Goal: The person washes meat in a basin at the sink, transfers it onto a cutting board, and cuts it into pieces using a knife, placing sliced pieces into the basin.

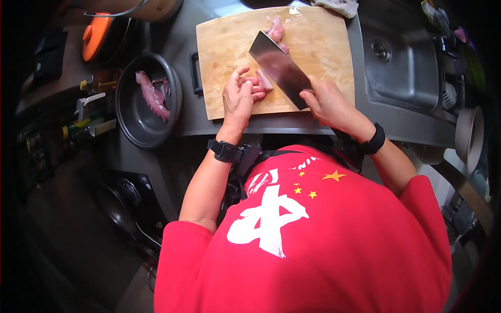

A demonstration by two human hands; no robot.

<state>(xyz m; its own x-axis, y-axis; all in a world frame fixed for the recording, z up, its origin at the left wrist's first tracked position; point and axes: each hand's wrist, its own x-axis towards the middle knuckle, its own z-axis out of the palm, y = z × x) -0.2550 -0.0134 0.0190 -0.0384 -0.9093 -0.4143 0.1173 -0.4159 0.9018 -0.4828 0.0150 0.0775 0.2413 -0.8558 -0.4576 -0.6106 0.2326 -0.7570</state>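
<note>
Nearest the camera, a red short-sleeved shirt with white lettering and yellow stars (pixel 339 224) is worn. Beyond it, a small pale-pink strip of raw meat (pixel 265 80) is placed near the front edge of a pale wooden cutting board (pixel 318 47), itself set close to the front edge of a grey table (pixel 182 36). The strip is touched by the bent fingers of the left hand (pixel 238 99); whether it is pinched cannot be told. A broad rectangular steel cleaver (pixel 282 70) is gripped at its handle end by the right hand (pixel 330 101), its blade slanted just beside the strip. A larger pink meat piece (pixel 275 30), partly hidden by the blade, is seen toward the board's far edge. A long pink meat length (pixel 152 99) is held in a round dark-grey bowl (pixel 148 128) left of the board. The left fingertips could be nicked if the strip, probably slippery, were to slide or the blade were brought down too near.
</note>
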